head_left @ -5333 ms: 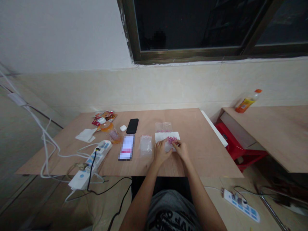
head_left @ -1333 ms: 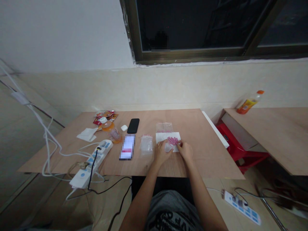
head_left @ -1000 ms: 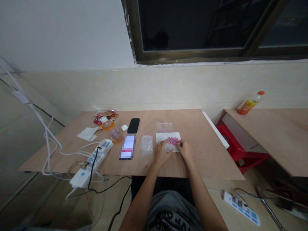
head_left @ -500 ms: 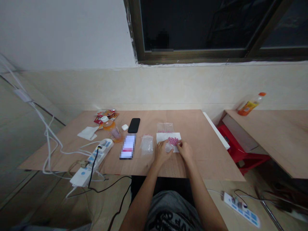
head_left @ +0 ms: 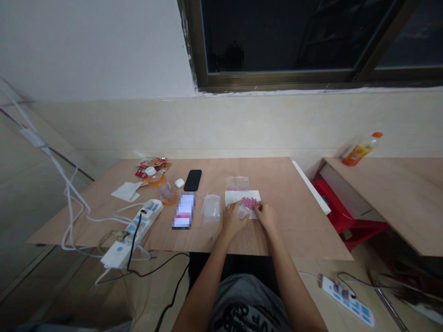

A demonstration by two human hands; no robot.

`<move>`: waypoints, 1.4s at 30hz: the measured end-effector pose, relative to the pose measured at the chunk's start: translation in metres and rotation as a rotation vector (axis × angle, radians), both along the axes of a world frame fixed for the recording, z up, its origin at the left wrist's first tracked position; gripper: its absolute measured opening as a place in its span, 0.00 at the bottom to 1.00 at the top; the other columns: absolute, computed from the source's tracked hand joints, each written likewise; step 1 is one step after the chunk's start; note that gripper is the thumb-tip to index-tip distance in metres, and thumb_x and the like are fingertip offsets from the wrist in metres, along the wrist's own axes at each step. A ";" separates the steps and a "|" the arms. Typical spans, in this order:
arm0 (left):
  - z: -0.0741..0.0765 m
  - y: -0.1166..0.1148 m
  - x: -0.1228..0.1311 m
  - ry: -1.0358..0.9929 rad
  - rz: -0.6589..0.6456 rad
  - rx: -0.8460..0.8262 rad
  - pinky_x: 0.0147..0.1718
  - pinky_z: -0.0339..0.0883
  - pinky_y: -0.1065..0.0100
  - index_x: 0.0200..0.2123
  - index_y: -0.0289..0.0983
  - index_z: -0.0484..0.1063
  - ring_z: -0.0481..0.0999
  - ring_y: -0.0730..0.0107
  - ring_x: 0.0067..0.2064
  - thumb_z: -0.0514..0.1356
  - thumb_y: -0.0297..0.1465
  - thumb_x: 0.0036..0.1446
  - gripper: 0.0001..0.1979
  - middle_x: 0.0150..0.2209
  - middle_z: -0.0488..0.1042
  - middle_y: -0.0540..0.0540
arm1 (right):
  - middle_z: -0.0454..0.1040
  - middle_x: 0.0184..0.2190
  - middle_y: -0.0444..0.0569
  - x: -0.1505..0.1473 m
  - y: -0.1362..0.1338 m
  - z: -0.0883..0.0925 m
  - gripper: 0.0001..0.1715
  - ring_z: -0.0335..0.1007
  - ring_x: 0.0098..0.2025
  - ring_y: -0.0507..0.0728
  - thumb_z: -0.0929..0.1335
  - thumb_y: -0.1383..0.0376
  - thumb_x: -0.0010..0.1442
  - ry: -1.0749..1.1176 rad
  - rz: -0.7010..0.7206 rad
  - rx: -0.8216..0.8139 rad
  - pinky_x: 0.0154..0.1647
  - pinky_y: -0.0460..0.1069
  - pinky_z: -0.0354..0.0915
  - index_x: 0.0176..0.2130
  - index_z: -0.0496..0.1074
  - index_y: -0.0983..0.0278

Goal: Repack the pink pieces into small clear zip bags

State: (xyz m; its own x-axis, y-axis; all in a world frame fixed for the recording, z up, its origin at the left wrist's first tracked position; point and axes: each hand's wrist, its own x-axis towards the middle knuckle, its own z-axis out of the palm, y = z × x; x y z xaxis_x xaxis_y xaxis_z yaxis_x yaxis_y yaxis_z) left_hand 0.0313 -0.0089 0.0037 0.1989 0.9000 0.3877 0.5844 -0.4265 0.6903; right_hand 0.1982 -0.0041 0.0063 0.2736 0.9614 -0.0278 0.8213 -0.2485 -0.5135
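A cluster of small pink beads (head_left: 249,203) lies on a white sheet of paper (head_left: 232,197). My left hand (head_left: 234,220) rests over the paper's left part, thumb apart from the fingers, beside a pale translucent patch that I cannot identify. At the right edge of the beads, the fingertips of my right hand (head_left: 267,216) are pinched together; whatever sits between them is too small to name. Behind the paper is a clear plastic bag (head_left: 237,182) with some pink beads along its lower part. Another clear plastic bag (head_left: 211,207) lies left of my left hand.
Left on the wooden table (head_left: 294,230) are a lit phone (head_left: 184,211), a black phone (head_left: 193,180), a white case (head_left: 179,183), an orange drink bottle (head_left: 162,186), wrappers (head_left: 152,167), tissue (head_left: 126,191) and a power strip (head_left: 133,234) with cables. A red stool (head_left: 341,212) stands at right.
Both hands stay in nearly the same place over the paper. No clear shift of the beads or bags shows.
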 end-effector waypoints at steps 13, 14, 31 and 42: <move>0.000 0.000 0.000 -0.014 -0.002 -0.007 0.53 0.64 0.56 0.52 0.39 0.65 0.69 0.60 0.52 0.64 0.30 0.49 0.26 0.50 0.72 0.45 | 0.78 0.31 0.49 0.000 0.002 0.001 0.15 0.72 0.33 0.55 0.64 0.56 0.61 0.002 0.015 -0.003 0.28 0.45 0.53 0.41 0.76 0.61; 0.000 0.000 0.000 -0.014 0.002 -0.006 0.53 0.64 0.56 0.53 0.39 0.64 0.69 0.60 0.52 0.64 0.30 0.49 0.26 0.50 0.72 0.45 | 0.78 0.31 0.50 0.000 0.001 0.001 0.15 0.73 0.33 0.55 0.64 0.56 0.61 0.003 0.015 0.001 0.28 0.45 0.54 0.41 0.76 0.61; -0.002 0.000 0.000 0.006 0.003 -0.012 0.54 0.63 0.55 0.53 0.40 0.64 0.69 0.60 0.53 0.63 0.29 0.50 0.26 0.51 0.71 0.45 | 0.77 0.30 0.48 -0.004 -0.010 0.005 0.14 0.72 0.32 0.54 0.65 0.55 0.60 -0.023 0.046 -0.048 0.29 0.45 0.53 0.40 0.75 0.59; 0.001 -0.001 0.000 0.004 0.005 -0.007 0.54 0.63 0.55 0.53 0.39 0.64 0.69 0.61 0.53 0.64 0.29 0.49 0.26 0.51 0.72 0.45 | 0.77 0.30 0.49 -0.009 -0.007 0.007 0.16 0.73 0.33 0.55 0.64 0.54 0.60 -0.046 0.038 -0.041 0.29 0.45 0.55 0.39 0.75 0.61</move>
State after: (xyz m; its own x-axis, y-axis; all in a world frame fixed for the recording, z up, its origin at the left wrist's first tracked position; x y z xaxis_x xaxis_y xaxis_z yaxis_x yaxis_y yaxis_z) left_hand 0.0317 -0.0096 0.0048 0.1960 0.9036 0.3810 0.5892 -0.4191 0.6908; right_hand 0.1895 -0.0113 0.0137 0.2387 0.9695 -0.0554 0.8532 -0.2366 -0.4649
